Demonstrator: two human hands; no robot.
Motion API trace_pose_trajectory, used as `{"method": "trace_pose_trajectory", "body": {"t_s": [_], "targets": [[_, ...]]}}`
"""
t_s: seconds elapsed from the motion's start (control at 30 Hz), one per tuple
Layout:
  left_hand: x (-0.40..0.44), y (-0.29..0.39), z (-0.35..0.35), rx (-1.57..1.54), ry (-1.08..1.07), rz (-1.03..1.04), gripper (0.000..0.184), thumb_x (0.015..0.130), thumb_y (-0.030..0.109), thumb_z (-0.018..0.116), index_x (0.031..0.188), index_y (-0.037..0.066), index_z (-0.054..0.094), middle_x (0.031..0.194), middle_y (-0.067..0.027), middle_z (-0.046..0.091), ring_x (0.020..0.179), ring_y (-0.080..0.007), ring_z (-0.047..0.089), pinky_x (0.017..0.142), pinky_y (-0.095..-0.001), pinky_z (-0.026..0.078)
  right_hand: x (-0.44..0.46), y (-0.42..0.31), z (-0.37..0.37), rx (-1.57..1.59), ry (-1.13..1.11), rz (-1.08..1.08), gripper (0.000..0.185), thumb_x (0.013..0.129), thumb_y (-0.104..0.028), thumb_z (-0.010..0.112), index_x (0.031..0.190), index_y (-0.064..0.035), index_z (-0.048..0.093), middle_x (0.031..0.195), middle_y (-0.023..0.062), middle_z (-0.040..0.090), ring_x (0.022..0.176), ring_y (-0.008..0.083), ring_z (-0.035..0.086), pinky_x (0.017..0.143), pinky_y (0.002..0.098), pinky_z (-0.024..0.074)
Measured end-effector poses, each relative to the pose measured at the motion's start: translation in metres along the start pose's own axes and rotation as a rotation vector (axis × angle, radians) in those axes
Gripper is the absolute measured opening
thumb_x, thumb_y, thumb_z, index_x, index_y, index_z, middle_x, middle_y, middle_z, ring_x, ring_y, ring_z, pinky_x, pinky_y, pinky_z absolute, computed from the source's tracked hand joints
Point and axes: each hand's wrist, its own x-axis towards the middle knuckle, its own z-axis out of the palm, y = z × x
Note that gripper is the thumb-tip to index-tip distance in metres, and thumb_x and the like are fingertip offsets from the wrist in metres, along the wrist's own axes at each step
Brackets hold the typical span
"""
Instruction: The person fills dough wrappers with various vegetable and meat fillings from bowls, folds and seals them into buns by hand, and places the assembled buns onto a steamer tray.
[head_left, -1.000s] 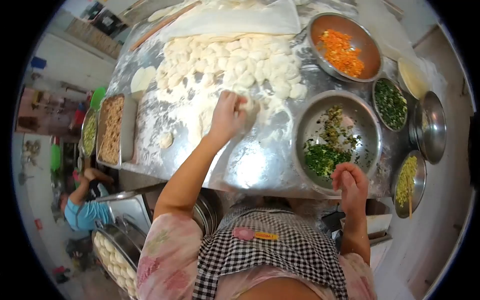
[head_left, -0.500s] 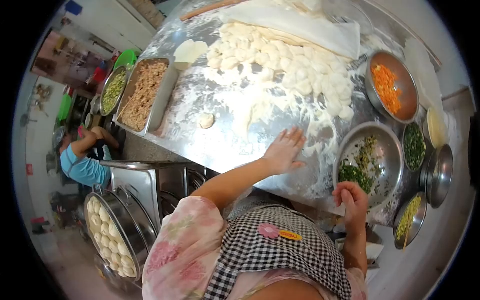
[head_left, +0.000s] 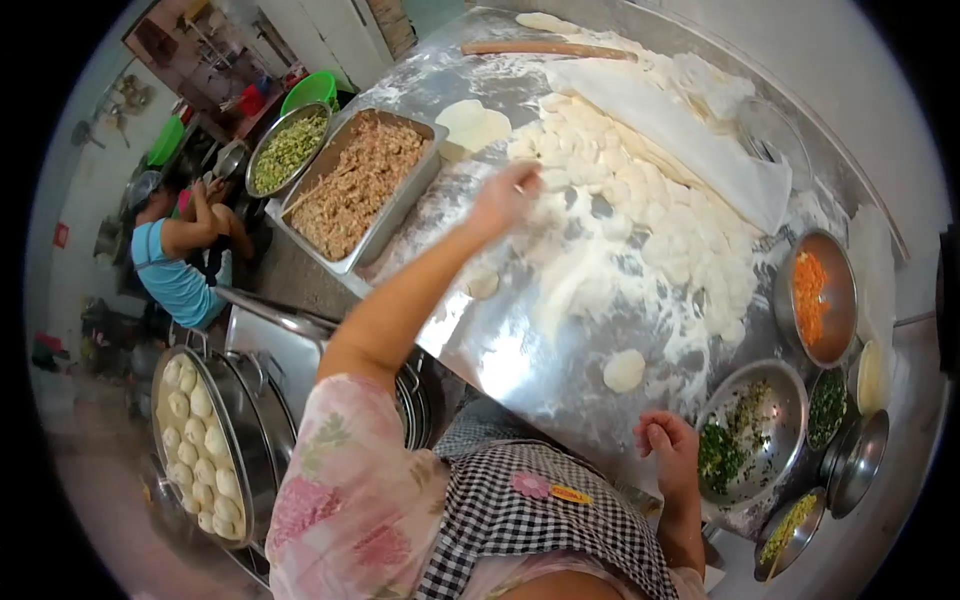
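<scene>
Hands (head_left: pixel 504 202), dough pieces (head_left: pixel 635 200), floured metal table (head_left: pixel 550 375)

left hand (head_left: pixel 504 200) outstretched, right hand (head_left: pixel 670 449) curled

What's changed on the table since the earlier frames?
The left hand has lifted off the table and swung toward the metal tray, revealing a flat dough round. The right hand stays near the greens bowl. Tray, bowl and rolling pin stayed put.

The left hand (head_left: pixel 503 200) is blurred; whether its fingers hold anything is unclear.
</scene>
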Motion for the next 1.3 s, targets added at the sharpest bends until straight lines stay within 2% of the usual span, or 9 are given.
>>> {"method": "trace_pose_trajectory", "body": {"t_s": [0.17, 0.27, 0.53, 0.7, 0.8, 0.9, 1.0, 1.1, 1.3], "targets": [[0.167, -0.125, -0.087, 0.171, 0.02, -0.227, 0.035, 0.074, 0.028, 0.066, 0.1, 0.005, 0.063, 0.092, -0.0159, 0.066, 0.085, -0.0267, 0.063, 0.076, -0.0349, 0.049, 0.033, -0.013, 0.057, 0.054, 0.113, 0.078, 0.017, 0.088, -0.011, 0.053, 0.096, 0.0015, 0.059, 0.079, 0.0076, 0.062, 0.064, 0.0114, 0.055, 0.056, 0.0238, 0.0443], [0.222, -0.189, -0.097, 0.381, -0.045, -0.174, 0.041, 0.071, 0.034, 0.069, 0.099, 0.005, 0.064, 0.097, -0.0165, 0.065, 0.091, -0.0279, 0.062, 0.08, -0.0359, 0.048, 0.056, -0.033, 0.097, 0.083, 0.177, 0.153, 0.018, 0.089, -0.013, 0.054, 0.097, 0.0015, 0.059, 0.08, 0.0064, 0.063, 0.065, 0.0108, 0.055, 0.057, 0.0232, 0.0439], [0.279, -0.265, -0.061, 0.781, -0.521, -0.338, 0.046, 0.065, 0.032, 0.077, 0.098, 0.002, 0.066, 0.102, -0.0157, 0.065, 0.094, -0.0268, 0.063, 0.082, -0.0353, 0.049, 0.109, -0.063, 0.15, 0.069, 0.207, 0.222, 0.018, 0.089, -0.01, 0.053, 0.099, 0.0042, 0.059, 0.081, 0.0046, 0.063, 0.067, 0.0099, 0.055, 0.059, 0.0228, 0.0436], [0.279, -0.221, -0.079, 0.714, -0.662, -0.476, 0.044, 0.065, 0.033, 0.077, 0.096, 0.003, 0.067, 0.097, -0.0165, 0.066, 0.088, -0.0276, 0.065, 0.078, -0.0375, 0.051, 0.14, -0.07, 0.164, -0.001, 0.143, 0.261, 0.02, 0.089, -0.011, 0.053, 0.101, 0.0047, 0.058, 0.082, 0.0057, 0.063, 0.068, 0.0103, 0.056, 0.06, 0.0227, 0.0447], [0.283, -0.217, -0.1, 0.643, -0.565, -0.33, 0.042, 0.069, 0.032, 0.074, 0.099, 0.005, 0.065, 0.093, -0.0179, 0.065, 0.086, -0.0276, 0.064, 0.076, -0.0372, 0.051, 0.153, -0.073, 0.166, -0.026, 0.127, 0.258, 0.02, 0.089, -0.011, 0.053, 0.102, 0.0037, 0.059, 0.082, 0.0061, 0.064, 0.068, 0.0107, 0.057, 0.061, 0.0232, 0.0456], [0.298, -0.246, -0.105, 0.907, -0.081, -0.163, 0.041, 0.071, 0.03, 0.071, 0.102, 0.006, 0.06, 0.089, -0.0175, 0.064, 0.083, -0.0283, 0.063, 0.074, -0.0369, 0.051, 0.162, -0.074, 0.169, -0.028, 0.132, 0.239, 0.019, 0.089, -0.014, 0.054, 0.1, 0.0015, 0.06, 0.083, 0.0055, 0.064, 0.068, 0.0096, 0.056, 0.06, 0.0223, 0.0453], [0.292, -0.232, -0.091, 0.685, -0.145, 0.028, 0.05, 0.066, 0.033, 0.075, 0.104, 0.006, 0.056, 0.088, -0.0164, 0.062, 0.084, -0.0295, 0.062, 0.073, -0.0375, 0.05, 0.164, -0.071, 0.17, -0.025, 0.121, 0.266, 0.02, 0.089, -0.013, 0.054, 0.101, 0.0025, 0.059, 0.083, 0.0056, 0.064, 0.071, 0.0099, 0.057, 0.062, 0.0231, 0.0462], [0.288, -0.231, -0.056, 0.254, -0.703, -0.139, 0.054, 0.06, 0.035, 0.079, 0.101, 0.005, 0.058, 0.09, -0.0169, 0.063, 0.085, -0.0316, 0.061, 0.074, -0.0376, 0.049, 0.165, -0.067, 0.172, -0.04, 0.095, 0.269, 0.021, 0.089, -0.012, 0.054, 0.102, 0.0036, 0.059, 0.083, 0.0059, 0.063, 0.074, 0.0104, 0.058, 0.065, 0.024, 0.0471], [0.285, -0.221, -0.032, 0.499, -0.877, -0.155, 0.05, 0.06, 0.034, 0.079, 0.093, 0.001, 0.061, 0.093, -0.0176, 0.064, 0.086, -0.0309, 0.062, 0.074, -0.0367, 0.049, 0.16, -0.072, 0.175, -0.01, 0.122, 0.257, 0.021, 0.089, -0.012, 0.054, 0.101, 0.0041, 0.059, 0.084, 0.0059, 0.063, 0.075, 0.0111, 0.058, 0.066, 0.0244, 0.0473]]}}
